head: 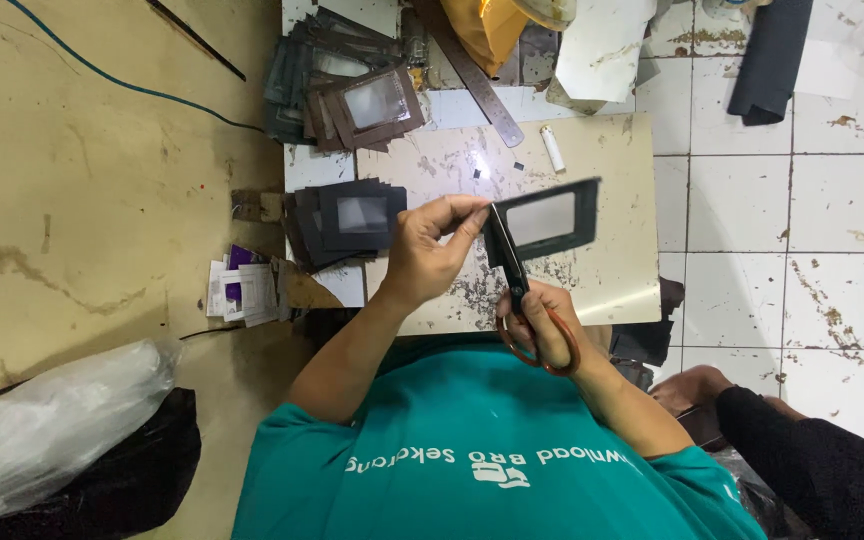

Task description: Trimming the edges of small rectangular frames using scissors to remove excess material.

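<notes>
My left hand (434, 250) pinches the near-left corner of a dark rectangular frame with a clear window (544, 218), holding it above the beige work board (602, 160). My right hand (544, 325) grips red-handled scissors (508, 256). Their dark blades point away from me and meet the frame's left edge, right by my left fingertips. A stack of similar dark window frames (348, 220) lies just left of my left hand. A bigger, messier pile of frames (352, 90) sits farther away.
A metal ruler (480, 85) and a small white cylinder (552, 148) lie on the board's far side. Small purple and white packets (242, 290) sit at left, a plastic bag (52, 420) at lower left, dark cloth (767, 60) on the tiled floor, another person's dark sleeve (822, 470) at lower right.
</notes>
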